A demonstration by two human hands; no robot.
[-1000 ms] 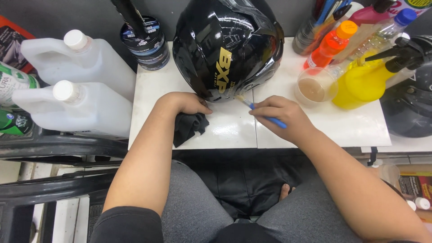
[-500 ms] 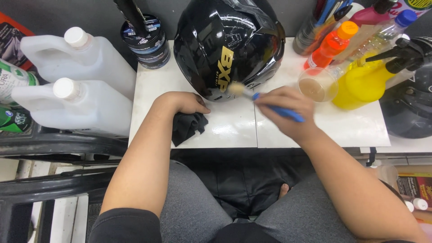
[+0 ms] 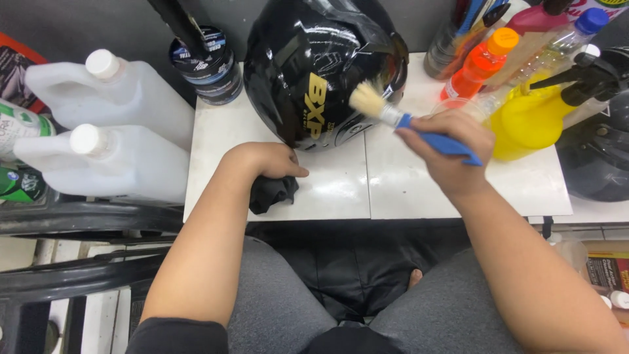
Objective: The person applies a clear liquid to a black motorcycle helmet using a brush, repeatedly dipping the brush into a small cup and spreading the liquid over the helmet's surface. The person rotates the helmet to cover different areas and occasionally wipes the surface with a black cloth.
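1. Jugs, two white plastic ones (image 3: 111, 124) with caps on, stand at nine o'clock from the shiny black round helmet (image 3: 314, 65); what is inside is hidden.
2. Bottles crowd two o'clock: a yellow spray bottle (image 3: 524, 121) and an orange-capped bottle (image 3: 481, 62).
3. Right hand (image 3: 452, 154) is clamped on the blue-handled brush (image 3: 409, 124), whose pale bristles point to ten o'clock and touch the helmet.
4. Left hand (image 3: 265, 160) presses a black cloth (image 3: 272, 193) on the white table (image 3: 393, 190), closed over it.

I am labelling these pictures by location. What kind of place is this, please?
Probably a helmet cleaning or detailing stall. On a small white tiled table stands a glossy black helmet, which the right hand brushes with a blue-handled brush. Spray bottles and white jugs crowd around it.
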